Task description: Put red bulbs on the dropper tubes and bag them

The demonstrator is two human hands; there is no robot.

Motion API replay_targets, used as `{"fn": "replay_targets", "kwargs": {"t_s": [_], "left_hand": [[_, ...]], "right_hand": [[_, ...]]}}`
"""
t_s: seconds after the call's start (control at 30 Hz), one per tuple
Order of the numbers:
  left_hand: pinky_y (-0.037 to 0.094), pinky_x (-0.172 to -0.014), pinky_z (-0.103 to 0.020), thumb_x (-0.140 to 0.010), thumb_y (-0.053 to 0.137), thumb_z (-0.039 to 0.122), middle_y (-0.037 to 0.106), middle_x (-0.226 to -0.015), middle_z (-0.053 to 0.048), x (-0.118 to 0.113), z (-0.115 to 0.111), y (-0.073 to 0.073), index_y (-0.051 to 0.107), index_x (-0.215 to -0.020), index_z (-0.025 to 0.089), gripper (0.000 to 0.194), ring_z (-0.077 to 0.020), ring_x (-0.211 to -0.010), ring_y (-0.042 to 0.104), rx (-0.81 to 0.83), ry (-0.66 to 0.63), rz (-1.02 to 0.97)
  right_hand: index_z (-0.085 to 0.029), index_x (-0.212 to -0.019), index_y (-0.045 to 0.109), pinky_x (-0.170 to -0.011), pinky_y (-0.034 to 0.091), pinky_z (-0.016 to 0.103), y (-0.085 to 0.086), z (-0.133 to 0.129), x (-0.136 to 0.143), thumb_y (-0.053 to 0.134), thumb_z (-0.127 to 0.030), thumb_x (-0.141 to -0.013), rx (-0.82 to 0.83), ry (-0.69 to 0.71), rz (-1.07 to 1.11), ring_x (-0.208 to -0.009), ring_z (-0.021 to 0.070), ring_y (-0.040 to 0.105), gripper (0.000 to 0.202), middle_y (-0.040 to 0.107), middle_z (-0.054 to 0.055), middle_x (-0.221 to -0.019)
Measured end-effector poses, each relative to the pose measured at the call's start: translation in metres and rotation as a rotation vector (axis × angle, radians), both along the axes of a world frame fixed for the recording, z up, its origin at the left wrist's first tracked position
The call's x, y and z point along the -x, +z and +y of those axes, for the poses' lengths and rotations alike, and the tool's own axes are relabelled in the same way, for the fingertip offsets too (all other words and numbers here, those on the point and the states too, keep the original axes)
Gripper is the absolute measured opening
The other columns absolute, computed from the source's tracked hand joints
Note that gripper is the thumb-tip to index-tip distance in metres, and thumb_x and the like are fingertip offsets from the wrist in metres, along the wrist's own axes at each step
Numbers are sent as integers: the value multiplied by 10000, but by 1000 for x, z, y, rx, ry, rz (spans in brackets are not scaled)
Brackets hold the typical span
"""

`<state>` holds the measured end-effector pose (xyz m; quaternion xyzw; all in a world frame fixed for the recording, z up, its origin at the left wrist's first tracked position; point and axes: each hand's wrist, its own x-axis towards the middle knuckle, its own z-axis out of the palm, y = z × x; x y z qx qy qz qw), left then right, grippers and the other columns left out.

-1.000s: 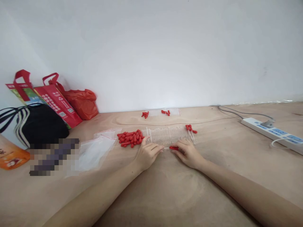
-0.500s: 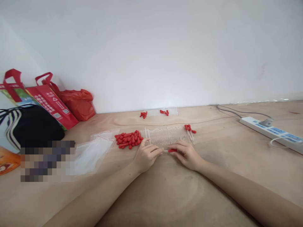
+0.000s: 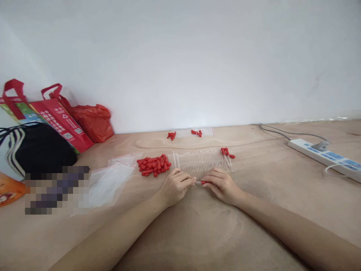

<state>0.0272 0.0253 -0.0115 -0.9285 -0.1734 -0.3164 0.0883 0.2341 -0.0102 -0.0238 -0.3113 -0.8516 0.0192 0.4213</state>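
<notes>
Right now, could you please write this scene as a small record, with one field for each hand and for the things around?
Left hand: pinches a thin tube
Right hand: holds a red bulb at the tube's other end
Beyond hands: row of tubes, red bulb pile at its left end
Far left: black bag
Far right: power strip
Unclear: how far the bulb covers the tube

Smooth, rubbery red dropper bulbs [image 3: 153, 164], see-through tubes [image 3: 194, 162] of glass or clear plastic, thin glossy plastic zip bags [image 3: 111, 184], smooth wood-grained tabletop [image 3: 183, 233], crinkled shiny plastic carrier bag [image 3: 94, 122], matt cloth drawstring bag [image 3: 47, 148], hard smooth plastic power strip [image 3: 301, 146], smooth matt wall [image 3: 180, 67]
</notes>
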Motion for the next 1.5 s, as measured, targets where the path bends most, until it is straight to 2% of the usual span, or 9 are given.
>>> {"fn": "replay_targets", "kwargs": {"t_s": [0.47,0.77,1.3,1.4,1.5], "left_hand": [[344,-641,-271,-877,388,134,621,-678,-23,-2,-1,-1,592,-867,136,205,-107,-597,526,-4,-24,7],[366,-632,-277,-867,387,120,614,-666,-33,-4,-4,2,595,-835,131,211,-114,-599,521,-42,-53,1],[390,-617,-284,-855,404,115,620,-671,-44,-4,-3,-2,592,-859,125,189,-121,-594,540,-21,-60,-47],[402,-620,-286,-861,411,142,632,-675,-45,-5,-2,-4,596,-870,134,186,-125,-602,559,16,-38,-72],[426,-642,-281,-865,424,187,658,-708,-46,-8,-3,-5,600,-877,147,181,-127,-627,587,88,3,-165]], "right_hand": [[-178,-843,580,-625,391,300,-2,-1,0,472,-199,-829,-23,-25,-74,-677,153,491,112,623,45,-736],[-181,-835,572,-681,334,324,4,-4,2,436,-223,-846,-50,-64,-197,-695,148,512,142,618,34,-715],[-175,-809,553,-655,365,309,2,5,9,470,-244,-827,5,-23,-121,-672,151,511,109,608,38,-706],[-183,-811,564,-652,389,313,3,8,8,480,-243,-819,60,-20,-67,-684,157,527,103,615,46,-718],[-195,-837,569,-668,434,311,4,10,9,508,-283,-804,254,-15,135,-721,158,561,112,626,48,-767]]}}
